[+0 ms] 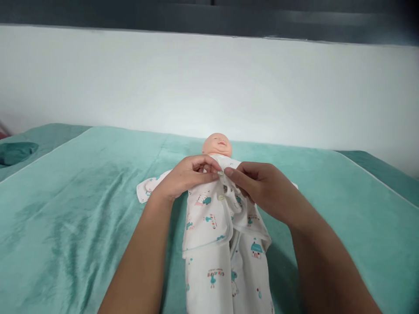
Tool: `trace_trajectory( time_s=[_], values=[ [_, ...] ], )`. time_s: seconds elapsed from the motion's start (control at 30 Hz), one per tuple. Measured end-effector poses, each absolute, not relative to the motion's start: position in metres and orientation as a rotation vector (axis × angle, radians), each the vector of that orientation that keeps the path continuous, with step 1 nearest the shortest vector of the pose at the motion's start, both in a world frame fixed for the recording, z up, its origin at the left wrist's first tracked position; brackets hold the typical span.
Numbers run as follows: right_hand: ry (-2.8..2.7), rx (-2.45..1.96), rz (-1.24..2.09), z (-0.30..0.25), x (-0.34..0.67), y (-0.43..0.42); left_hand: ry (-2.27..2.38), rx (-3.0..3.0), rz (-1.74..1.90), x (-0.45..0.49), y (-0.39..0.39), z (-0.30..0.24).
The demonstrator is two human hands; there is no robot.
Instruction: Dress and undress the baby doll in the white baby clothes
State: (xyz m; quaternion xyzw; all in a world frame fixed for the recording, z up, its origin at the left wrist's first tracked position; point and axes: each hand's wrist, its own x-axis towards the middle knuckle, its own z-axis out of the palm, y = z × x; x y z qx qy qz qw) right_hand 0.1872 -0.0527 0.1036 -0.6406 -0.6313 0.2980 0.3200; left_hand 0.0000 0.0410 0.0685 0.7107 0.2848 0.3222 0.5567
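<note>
A baby doll [216, 145] lies on its back, its head toward the wall. It wears a white printed baby jacket [204, 222] over matching trousers [209, 290]. My left hand [193, 174] pinches the jacket's front edge near the top of the chest. Opposite it, my right hand [255, 181] pinches the other front edge, thumb and fingertips close to a small button at the opening. Below my fingers a second button [221, 198] shows on the left front edge, and the two front flaps hang apart there. The doll's arms are mostly hidden behind my hands; one sleeve [147, 187] sticks out at the left.
A teal plush sheet [98, 209] with wrinkles at the left covers the surface under the doll. Behind it rises a white wall [209, 87] with a dark band along the top. A bunched teal cloth [18, 151] lies at the far left.
</note>
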Motion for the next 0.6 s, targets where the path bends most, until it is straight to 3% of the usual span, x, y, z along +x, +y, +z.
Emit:
trace_trajectory(
  time_s=[0.2,0.6],
  values=[
    [-1.961,-2.027,0.406,0.118,0.167,-0.075,0.586,1.649,0.48,-0.011,0.035,0.08],
    [-1.932,-1.947,0.442,0.12,0.177,-0.076,0.652,1.808,0.181,-0.006,0.026,0.094]
  ],
)
